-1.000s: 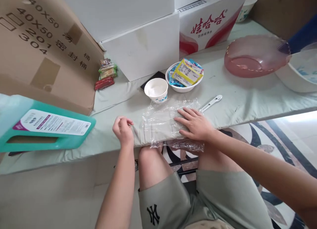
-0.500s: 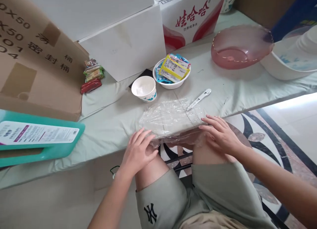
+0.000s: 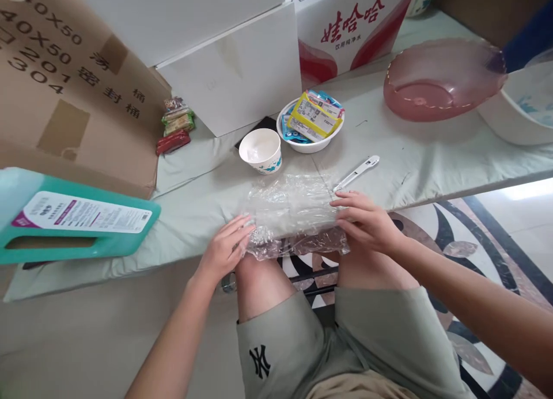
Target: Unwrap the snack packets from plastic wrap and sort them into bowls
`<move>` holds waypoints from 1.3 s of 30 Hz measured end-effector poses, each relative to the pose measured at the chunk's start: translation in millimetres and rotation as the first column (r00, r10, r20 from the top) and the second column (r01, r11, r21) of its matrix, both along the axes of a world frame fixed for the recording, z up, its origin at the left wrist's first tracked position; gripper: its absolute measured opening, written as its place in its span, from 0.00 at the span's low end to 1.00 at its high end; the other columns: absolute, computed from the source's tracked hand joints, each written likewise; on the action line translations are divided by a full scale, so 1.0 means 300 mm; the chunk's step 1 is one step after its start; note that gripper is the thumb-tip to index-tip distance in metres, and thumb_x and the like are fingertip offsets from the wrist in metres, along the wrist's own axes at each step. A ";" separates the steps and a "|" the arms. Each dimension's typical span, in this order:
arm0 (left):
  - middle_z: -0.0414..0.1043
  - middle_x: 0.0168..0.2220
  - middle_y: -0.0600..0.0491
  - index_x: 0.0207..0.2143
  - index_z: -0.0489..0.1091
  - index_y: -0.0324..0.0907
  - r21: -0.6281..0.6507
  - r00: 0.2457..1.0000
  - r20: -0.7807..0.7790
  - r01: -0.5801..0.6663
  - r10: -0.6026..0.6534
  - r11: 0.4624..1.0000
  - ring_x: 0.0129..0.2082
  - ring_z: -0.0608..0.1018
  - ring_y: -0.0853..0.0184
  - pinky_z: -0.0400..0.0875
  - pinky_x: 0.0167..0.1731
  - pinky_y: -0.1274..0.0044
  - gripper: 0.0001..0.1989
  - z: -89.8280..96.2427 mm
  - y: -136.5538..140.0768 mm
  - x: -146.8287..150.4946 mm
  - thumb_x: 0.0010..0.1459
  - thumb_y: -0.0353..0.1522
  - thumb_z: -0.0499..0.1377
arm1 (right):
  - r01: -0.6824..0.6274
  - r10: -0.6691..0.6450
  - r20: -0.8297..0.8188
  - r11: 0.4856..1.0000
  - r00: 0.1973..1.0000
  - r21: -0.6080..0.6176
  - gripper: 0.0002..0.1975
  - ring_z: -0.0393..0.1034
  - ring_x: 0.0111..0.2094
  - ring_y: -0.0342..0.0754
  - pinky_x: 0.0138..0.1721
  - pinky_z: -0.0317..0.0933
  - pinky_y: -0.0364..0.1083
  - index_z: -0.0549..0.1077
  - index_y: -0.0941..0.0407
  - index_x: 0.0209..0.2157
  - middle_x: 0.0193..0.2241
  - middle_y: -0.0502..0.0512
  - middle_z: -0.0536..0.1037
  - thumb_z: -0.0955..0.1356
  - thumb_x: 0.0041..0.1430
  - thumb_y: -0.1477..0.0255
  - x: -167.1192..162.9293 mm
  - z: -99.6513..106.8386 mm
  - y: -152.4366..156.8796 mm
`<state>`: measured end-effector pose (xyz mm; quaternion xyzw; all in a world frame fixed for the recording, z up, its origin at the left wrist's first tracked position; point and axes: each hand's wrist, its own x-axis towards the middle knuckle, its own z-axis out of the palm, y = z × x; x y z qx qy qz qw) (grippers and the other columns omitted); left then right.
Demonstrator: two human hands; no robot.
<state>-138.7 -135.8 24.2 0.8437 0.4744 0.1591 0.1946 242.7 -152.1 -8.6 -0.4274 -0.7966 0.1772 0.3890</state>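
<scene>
A clear, crinkled plastic wrap (image 3: 294, 206) lies spread near the front edge of the cloth-covered table, part of it hanging over the edge above my knees. At its left side is my left hand (image 3: 224, 246), fingers stretched out and touching the film. My right hand (image 3: 367, 221) rests at the right side of the film with its fingers apart. Just beyond the right fingertips a white utility knife (image 3: 358, 173) lies on the cloth. Behind the film stand a white paper cup (image 3: 261, 151) and a white bowl (image 3: 309, 147) filled with colourful snack packets (image 3: 314, 117).
A teal jug (image 3: 129, 220) lies on its side at left, before a large cardboard box (image 3: 99, 145). Small snack packs (image 3: 176, 128) sit beside that box. White cartons (image 3: 242, 71) line the back. On the right are a pink translucent basin (image 3: 440, 85) and a white tub (image 3: 510, 122).
Both hands have shifted with the wrap's edges; more film now hangs over the table edge. My right hand moved left, closer to the film, and my left hand moved slightly left. The view shifted slightly.
</scene>
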 end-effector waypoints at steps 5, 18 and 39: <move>0.83 0.41 0.47 0.36 0.82 0.44 -0.206 0.917 0.285 -0.227 0.280 0.952 0.49 0.81 0.55 0.75 0.53 0.65 0.13 0.050 0.019 0.018 0.60 0.38 0.58 | 0.061 -0.069 -0.080 0.994 0.994 -0.094 0.26 0.65 0.64 0.59 0.62 0.62 0.63 0.64 0.53 0.62 0.62 0.66 0.70 0.64 0.62 0.70 -0.026 0.017 0.003; 0.76 0.27 0.51 0.27 0.73 0.39 -0.585 0.469 0.508 -0.426 0.722 0.690 0.18 0.73 0.73 0.58 0.15 0.82 0.12 0.003 0.101 0.223 0.51 0.40 0.64 | 0.407 -0.553 -0.248 0.790 0.795 -0.458 0.10 0.72 0.23 0.47 0.31 0.68 0.47 0.75 0.52 0.38 0.21 0.49 0.76 0.64 0.65 0.63 -0.113 0.099 0.095; 0.67 0.25 0.58 0.26 0.65 0.42 -0.718 0.362 0.212 -0.573 0.908 0.396 0.28 0.71 0.71 0.64 0.27 0.80 0.16 -0.042 -0.219 0.233 0.47 0.41 0.67 | 0.585 -0.518 0.454 0.811 0.725 -0.009 0.18 0.69 0.45 0.61 0.47 0.55 0.56 0.72 0.55 0.52 0.36 0.59 0.80 0.64 0.61 0.70 -0.087 0.037 0.203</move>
